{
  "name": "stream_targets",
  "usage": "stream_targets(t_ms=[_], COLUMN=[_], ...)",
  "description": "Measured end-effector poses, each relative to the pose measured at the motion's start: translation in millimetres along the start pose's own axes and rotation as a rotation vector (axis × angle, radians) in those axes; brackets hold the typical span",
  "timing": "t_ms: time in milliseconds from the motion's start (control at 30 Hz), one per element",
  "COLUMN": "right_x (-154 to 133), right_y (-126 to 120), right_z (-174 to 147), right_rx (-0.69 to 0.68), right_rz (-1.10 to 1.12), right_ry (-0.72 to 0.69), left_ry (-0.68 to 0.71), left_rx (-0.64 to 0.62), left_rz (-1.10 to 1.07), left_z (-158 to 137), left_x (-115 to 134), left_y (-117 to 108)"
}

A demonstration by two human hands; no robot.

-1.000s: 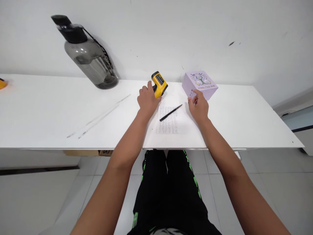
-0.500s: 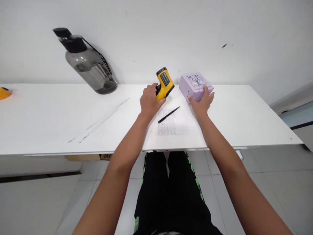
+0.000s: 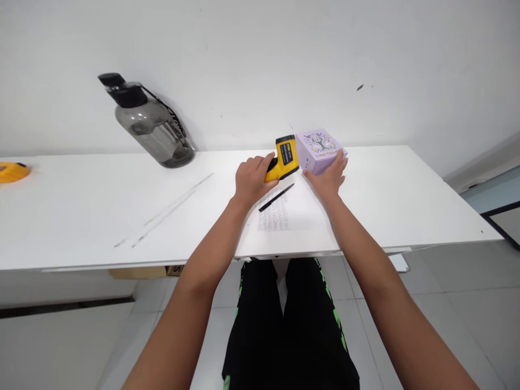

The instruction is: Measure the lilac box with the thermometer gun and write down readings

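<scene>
My left hand (image 3: pixel 252 181) is wrapped round the grip of a yellow and black infrared thermometer gun (image 3: pixel 286 157), whose black-ended head now points to the right, close to a box. That lilac box (image 3: pixel 320 147), printed with a tree design and lettering on its lid, stands against the wall. My right hand (image 3: pixel 328 177) grips its near corner, thumb on the left face and fingers on the right. Below the two hands a black pen (image 3: pixel 277 197) lies slantwise across a sheet of handwritten paper (image 3: pixel 300 219).
A grey see-through water bottle (image 3: pixel 152 127) with a black lid stands at the back left. At the far left edge lies an orange object (image 3: pixel 12 172), partly cut off. Dark scuff marks cross the white table (image 3: pixel 81 211). Behind it rises a white wall.
My left hand has turned the thermometer gun, bringing its head rightward, nearer the box. My right hand still holds the box. The whole view has shifted slightly.
</scene>
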State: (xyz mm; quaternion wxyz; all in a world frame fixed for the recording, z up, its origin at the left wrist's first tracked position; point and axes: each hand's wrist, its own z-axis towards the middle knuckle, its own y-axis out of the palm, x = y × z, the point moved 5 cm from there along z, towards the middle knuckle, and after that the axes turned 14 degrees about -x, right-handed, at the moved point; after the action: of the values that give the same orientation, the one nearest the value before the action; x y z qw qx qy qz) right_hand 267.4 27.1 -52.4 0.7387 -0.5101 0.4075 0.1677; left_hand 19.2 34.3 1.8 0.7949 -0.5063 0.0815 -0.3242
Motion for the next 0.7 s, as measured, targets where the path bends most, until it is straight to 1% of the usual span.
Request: stream_targets(t_ms=[100, 200, 267, 333, 433, 500, 533, 600, 667, 700], right_x=[-1.3, -4.2, -4.3, -3.6, -6.6, -13.2, -17.5, -27.0, -34.2, -36.5], right_y=[-3.5, -12.9, -19.3, -23.2, -23.1, -18.1, -14.0, -4.7, 3.4, 6.3], right_z=[-0.6, -3.0, -3.8, -3.4, -2.8, -4.5, -6.7, -14.1, -23.1, -26.9], right_rx=[0.004, 0.024, 0.041, 0.054, 0.034, -0.059, -0.135, -0.314, -0.459, -0.506], right_rz=[0.072, 0.22, 0.382, 0.593, 0.964, 1.197, 1.302, 1.484, 1.605, 1.638], right_ry=[-0.03, -0.067, -0.052, -0.017, 0.022, 0.065, 0.105, 0.207, 0.314, 0.351], left_ry=[0.08, 0.104, 0.089, 0.058, -0.002, -0.05, -0.077, -0.141, -0.207, -0.238], left_rx=[0.012, 0.033, 0.06, 0.109, 0.198, 0.228, 0.23, 0.191, 0.158, 0.147], left_rz=[-0.015, -0.071, -0.122, -0.207, -0.433, -0.656, -0.778, -1.012, -1.193, -1.267], left_z=[-0.3, -0.8, -1.8, -4.4, -11.3, -15.8, -17.4, -18.9, -19.1, -18.9], left_x=[2.4, 2.3, 2.7, 4.6, 11.3, 17.6, 21.3, 29.7, 38.3, 41.9], left_y=[3.1, 3.5, 1.5, -2.0, -5.8, -3.6, -1.0, 6.4, 11.7, 13.0])
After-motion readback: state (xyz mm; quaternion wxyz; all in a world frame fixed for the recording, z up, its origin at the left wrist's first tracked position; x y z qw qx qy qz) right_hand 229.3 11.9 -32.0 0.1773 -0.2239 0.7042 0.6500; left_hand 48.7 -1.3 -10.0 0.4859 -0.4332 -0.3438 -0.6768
